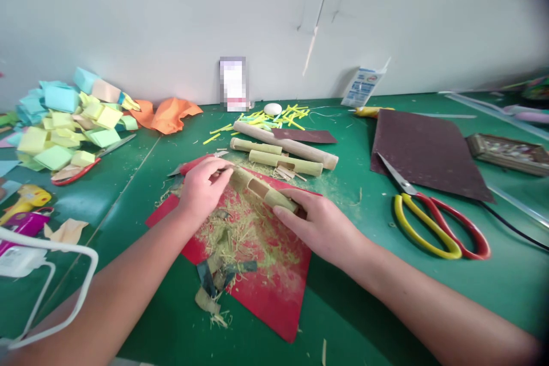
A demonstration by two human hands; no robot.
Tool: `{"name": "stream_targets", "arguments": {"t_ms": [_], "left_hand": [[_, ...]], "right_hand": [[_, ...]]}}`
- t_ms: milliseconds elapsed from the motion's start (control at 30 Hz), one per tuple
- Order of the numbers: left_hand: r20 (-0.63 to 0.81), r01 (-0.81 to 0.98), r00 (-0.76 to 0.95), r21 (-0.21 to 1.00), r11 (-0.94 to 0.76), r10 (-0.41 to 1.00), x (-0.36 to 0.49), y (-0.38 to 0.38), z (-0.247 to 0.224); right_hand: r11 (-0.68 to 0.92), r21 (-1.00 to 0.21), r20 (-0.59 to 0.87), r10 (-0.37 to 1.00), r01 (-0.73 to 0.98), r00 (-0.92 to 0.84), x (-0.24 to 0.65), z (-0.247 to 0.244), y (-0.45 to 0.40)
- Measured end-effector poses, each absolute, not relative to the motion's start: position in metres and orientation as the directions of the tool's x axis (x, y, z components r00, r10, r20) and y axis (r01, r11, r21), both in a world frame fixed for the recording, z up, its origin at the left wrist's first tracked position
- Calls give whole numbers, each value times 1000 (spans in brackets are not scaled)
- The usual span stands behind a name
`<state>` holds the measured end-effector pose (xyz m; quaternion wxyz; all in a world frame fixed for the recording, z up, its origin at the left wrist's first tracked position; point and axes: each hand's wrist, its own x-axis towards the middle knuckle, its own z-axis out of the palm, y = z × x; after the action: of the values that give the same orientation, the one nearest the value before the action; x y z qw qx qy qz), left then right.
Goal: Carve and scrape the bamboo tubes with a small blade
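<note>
A pale bamboo tube [257, 186] with a rectangular slot cut in its side slants above a red sheet [274, 303]. My right hand [319, 223] grips its near right end, thumb and fingers around it. At the far left end, my left hand [203, 186] is closed in a pinch against the tube; something small and dark shows between its fingers, too hidden to name. Bamboo shavings and dust [244, 229] cover the sheet, with dark scraps [210, 274] at its left edge. Just beyond lie two shorter slotted bamboo pieces [285, 163] [257, 146] and a longer plain stick [291, 146].
Big scissors [429, 211] with red and yellow handles lie at right, blades on brown sandpaper [424, 148]. Folded sticky notes [64, 120] pile up at left, near orange paper [167, 115] and a yellow glue gun [28, 201]. A white wire frame [92, 269] juts in at lower left.
</note>
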<state>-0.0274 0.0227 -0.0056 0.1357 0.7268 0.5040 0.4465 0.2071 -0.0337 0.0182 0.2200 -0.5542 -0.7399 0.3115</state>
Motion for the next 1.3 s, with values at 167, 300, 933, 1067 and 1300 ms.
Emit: {"name": "stream_targets", "arguments": {"t_ms": [167, 300, 933, 1067, 1300], "left_hand": [[308, 275, -188, 928, -251, 933, -29, 27, -13], [260, 191, -245, 957, -216, 934, -31, 30, -16], [567, 648, 279, 484, -588, 775, -31, 23, -3], [582, 660, 304, 442, -608, 754, -32, 24, -6], [593, 649, 333, 419, -634, 733, -30, 22, -7]], "right_hand": [[242, -640, 27, 955, 729, -294, 208, 16, -34], [246, -622, 26, 955, 743, -294, 208, 16, -33], [280, -487, 29, 952, 827, -305, 207, 14, -33], [332, -344, 102, 943, 878, -317, 205, 12, -36], [418, -162, 141, 906, 894, -398, 201, 11, -39]]}}
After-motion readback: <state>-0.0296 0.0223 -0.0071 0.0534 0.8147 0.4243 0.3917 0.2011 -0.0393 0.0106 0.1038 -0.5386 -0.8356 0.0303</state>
